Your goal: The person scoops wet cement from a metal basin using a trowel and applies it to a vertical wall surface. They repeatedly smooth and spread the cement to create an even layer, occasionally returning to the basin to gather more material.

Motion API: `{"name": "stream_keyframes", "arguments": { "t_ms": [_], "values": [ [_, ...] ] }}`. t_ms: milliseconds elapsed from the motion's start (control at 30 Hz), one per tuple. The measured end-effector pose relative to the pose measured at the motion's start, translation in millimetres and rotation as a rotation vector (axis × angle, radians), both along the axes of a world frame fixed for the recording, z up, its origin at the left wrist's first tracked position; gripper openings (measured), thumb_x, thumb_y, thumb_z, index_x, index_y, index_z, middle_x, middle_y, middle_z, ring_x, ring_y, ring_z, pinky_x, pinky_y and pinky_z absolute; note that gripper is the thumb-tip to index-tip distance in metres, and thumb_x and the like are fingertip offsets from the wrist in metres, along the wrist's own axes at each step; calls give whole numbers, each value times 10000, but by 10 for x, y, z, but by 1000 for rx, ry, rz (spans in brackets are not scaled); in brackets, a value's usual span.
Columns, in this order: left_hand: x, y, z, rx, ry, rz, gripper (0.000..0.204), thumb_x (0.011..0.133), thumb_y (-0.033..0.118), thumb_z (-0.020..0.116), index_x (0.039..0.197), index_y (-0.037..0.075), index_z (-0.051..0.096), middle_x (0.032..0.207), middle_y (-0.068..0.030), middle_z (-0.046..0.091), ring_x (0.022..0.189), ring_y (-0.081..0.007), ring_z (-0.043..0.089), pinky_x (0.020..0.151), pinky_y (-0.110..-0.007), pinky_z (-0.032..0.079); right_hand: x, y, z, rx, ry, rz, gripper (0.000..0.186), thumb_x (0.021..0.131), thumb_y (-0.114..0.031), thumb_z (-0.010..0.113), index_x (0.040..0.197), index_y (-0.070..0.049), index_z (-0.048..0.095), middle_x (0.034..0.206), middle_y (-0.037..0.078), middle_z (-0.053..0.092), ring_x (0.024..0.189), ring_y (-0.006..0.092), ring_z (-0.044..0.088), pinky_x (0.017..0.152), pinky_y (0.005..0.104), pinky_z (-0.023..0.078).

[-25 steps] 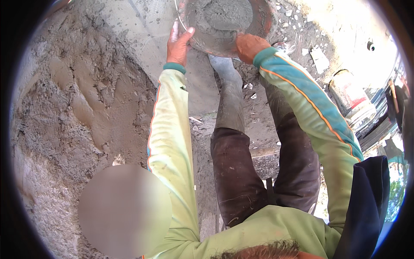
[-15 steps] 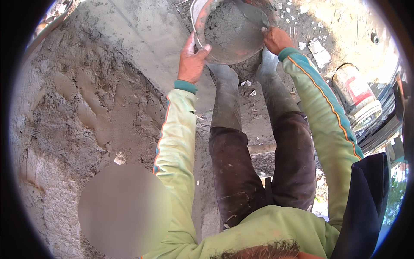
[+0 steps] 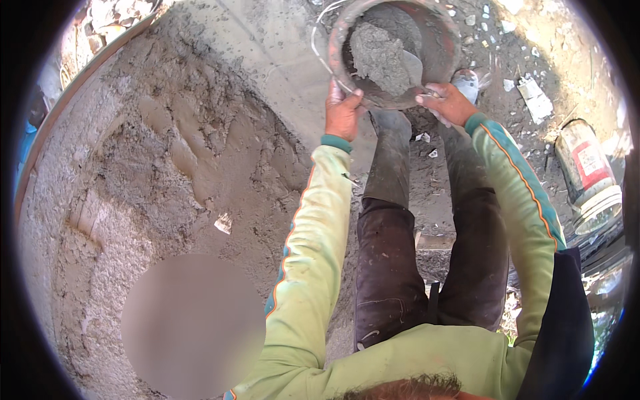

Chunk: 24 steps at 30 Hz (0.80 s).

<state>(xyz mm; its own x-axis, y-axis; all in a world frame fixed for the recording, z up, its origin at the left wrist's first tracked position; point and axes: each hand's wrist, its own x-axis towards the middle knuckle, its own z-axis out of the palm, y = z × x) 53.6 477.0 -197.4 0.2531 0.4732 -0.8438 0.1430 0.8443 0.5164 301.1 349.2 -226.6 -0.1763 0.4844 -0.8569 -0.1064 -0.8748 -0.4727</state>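
A round, mortar-smeared bucket (image 3: 441, 41) with reddish patches is at the top, its mouth facing me. Inside lies a lump of wet grey mortar (image 3: 380, 57), with a smooth pale grey patch at its right that I cannot make out. My left hand (image 3: 343, 113) grips the near left of the rim, thumb on top. On the near right, my right hand (image 3: 448, 103) pinches the rim, its fingers partly hidden. The thin wire handle (image 3: 315, 41) hangs out over the bucket's left side.
A broad heap of wet mortar (image 3: 167, 153) spreads across the left, a pale chip (image 3: 223, 223) on it. My boots (image 3: 390, 160) stand just below the bucket. At right lie a white-and-red pail (image 3: 587, 163) on its side and a crumpled white scrap (image 3: 535, 99). A blurred disc covers the lower left.
The whole view has shifted, putting everything farther right. My right hand has moved from the rim's right side to its near side. The mortar now shows as a lump with bare bucket wall around it.
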Motion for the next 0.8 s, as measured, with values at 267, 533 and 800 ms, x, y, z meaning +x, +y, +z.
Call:
{"name": "stream_keyframes", "arguments": {
  "t_ms": [267,533,800],
  "values": [
    [-571,-1073,1367,250,508,-739,774,904,269,729,1555,58,369,1567,-257,383,1460,-396,368,1179,-431,331,-75,334,784,50,20,-197,713,934,-381,692,1395,123,486,705,51,585,502,115,523,453,290,408],
    [-416,-1601,2966,94,733,-953,1077,773,363,820,1604,112,183,1585,-324,251,1311,-513,483,1064,-522,454,-1087,1103,2859,313,34,-950,224,975,-135,604,1168,-23,590,800,-5,564,642,72,537,559,233,446],
    [-645,-1987,2686,271,810,-760,958,772,417,802,1554,126,332,1478,-214,456,1317,-436,510,1050,-563,445,-3411,2168,2791,389,-23,-438,316,931,-229,673,1164,-41,569,952,258,703,880,422,697,740,472,542]
  ]
}}
